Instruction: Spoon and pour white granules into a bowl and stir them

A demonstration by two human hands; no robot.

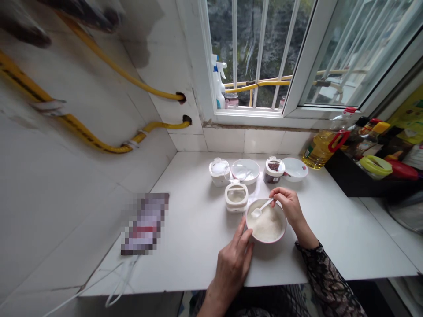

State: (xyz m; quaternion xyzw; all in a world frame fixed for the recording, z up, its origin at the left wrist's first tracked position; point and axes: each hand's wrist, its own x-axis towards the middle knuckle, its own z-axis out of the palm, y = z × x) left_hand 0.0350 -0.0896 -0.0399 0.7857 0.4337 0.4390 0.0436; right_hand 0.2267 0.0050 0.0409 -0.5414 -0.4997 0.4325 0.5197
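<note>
A white bowl with a pink rim (250, 233) stands near the front of the white counter, filled with a pale, powdery-looking substance (269, 222). My left hand (233, 259) grips the bowl's left side, its thumb close to the rim. Between the fingertips of my right hand (288, 204) is a small white spoon (263, 207). The spoon's head lies inside the bowl, over the pale contents, with some white stuff on it. Just behind the bowl, to the left, stands a square clear jar with a white rim (236, 198), its lid raised.
Further back are a white-filled jar (218, 171), a white bowl (253, 176), a jar of dark reddish bits (273, 169) and another bowl (295, 169). An oil bottle (317, 147) and a black rack of bottles (343, 174) stand right. A blurred-out object (145, 224) with a cable lies left.
</note>
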